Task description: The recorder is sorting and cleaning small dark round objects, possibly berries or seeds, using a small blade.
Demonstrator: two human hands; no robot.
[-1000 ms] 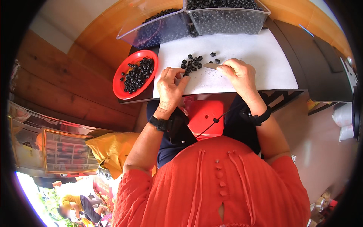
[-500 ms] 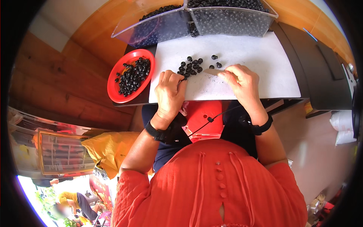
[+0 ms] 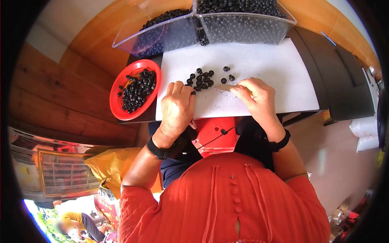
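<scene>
Over the left part of the white work mat [image 3: 291, 77], my left hand [image 3: 177, 106] is closed, fingers curled, with a small round black plastic piece [image 3: 193, 92] at its fingertips. My right hand [image 3: 256, 99] pinches a short knife [image 3: 224, 87] whose pale blade points left. Between the hands and just beyond them lies a cluster of small round black pieces [image 3: 205, 79], some showing a hole or a short neck. Three more such pieces [image 3: 226, 69] sit apart, to the right of the cluster. Fine dark crumbs dot the mat near the blade.
A red plate [image 3: 114, 101] holding many black pieces stands at the mat's left. Two clear plastic bins [image 3: 247, 30] [image 3: 174, 34] full of black pieces line the back. Below the table edge is a red stool [image 3: 214, 131]. A yellow bag [image 3: 109, 162] lies at left; another person [image 3: 77, 222] sits far behind.
The whole view has shifted, so the table sits a little lower in the picture. Both hands keep their grips, and the knife stays near the cluster.
</scene>
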